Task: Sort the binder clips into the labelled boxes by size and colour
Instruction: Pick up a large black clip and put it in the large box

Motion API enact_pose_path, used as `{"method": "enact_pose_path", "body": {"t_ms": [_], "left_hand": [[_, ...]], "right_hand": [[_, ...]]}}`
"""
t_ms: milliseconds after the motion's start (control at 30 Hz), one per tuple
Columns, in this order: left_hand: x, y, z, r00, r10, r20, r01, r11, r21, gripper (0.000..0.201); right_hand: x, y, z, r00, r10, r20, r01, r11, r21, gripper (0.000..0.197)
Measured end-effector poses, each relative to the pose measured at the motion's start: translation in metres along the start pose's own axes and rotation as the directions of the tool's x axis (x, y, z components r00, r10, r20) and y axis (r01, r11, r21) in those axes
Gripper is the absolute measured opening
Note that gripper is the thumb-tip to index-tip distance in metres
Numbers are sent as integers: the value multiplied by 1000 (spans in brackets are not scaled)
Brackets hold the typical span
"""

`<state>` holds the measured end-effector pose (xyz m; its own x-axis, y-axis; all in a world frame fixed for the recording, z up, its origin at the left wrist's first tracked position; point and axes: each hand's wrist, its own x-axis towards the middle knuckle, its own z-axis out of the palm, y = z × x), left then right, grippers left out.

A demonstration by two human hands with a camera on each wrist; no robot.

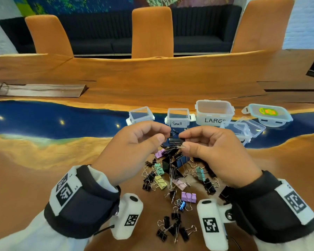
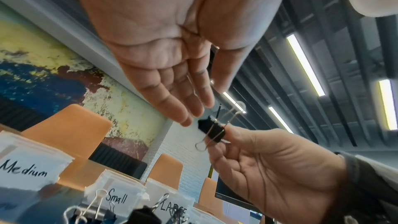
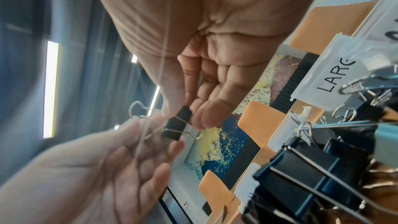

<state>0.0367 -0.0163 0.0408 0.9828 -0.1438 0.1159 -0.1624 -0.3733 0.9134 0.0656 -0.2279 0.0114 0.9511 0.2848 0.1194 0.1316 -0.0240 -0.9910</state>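
Both hands are raised above a pile of binder clips (image 1: 172, 171), black and pastel, of mixed sizes. My right hand (image 1: 184, 141) pinches a small black clip (image 1: 176, 141) between thumb and fingers; the right wrist view shows that clip (image 3: 177, 123) as two black segments, as if two clips are hooked together. My left hand (image 1: 164, 134) faces it with fingers curled and pinches a wire handle (image 2: 192, 88) attached to the same cluster. Behind the hands stand clear boxes labelled Medium (image 2: 23, 171), Small (image 1: 178, 116) and Large (image 1: 214, 113).
A fourth clear box (image 1: 241, 129) with a hinged lid open sits right of the Large box, its label hidden. A loose lid with a sticker (image 1: 268, 113) lies farther right. Three orange chairs (image 1: 151, 31) line the table's far side.
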Motion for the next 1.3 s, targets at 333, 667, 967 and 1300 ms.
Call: {"method": "enact_pose_path", "body": {"t_ms": [333, 667, 967, 1300], "left_hand": [[2, -5, 12, 986, -64, 155, 70, 997, -36, 41], [2, -7, 14, 986, -98, 133, 53, 949, 312, 28], [4, -9, 7, 984, -143, 106, 147, 988, -36, 12], [15, -43, -37, 938, -319, -135, 197, 811, -551, 13]], "right_hand": [[1, 3, -1, 998, 28, 55, -36, 987, 157, 26], [-1, 2, 0, 999, -32, -15, 32, 999, 20, 27], [2, -2, 5, 997, -78, -8, 77, 992, -97, 29], [76, -73, 12, 961, 50, 271, 196, 570, -798, 31]]}}
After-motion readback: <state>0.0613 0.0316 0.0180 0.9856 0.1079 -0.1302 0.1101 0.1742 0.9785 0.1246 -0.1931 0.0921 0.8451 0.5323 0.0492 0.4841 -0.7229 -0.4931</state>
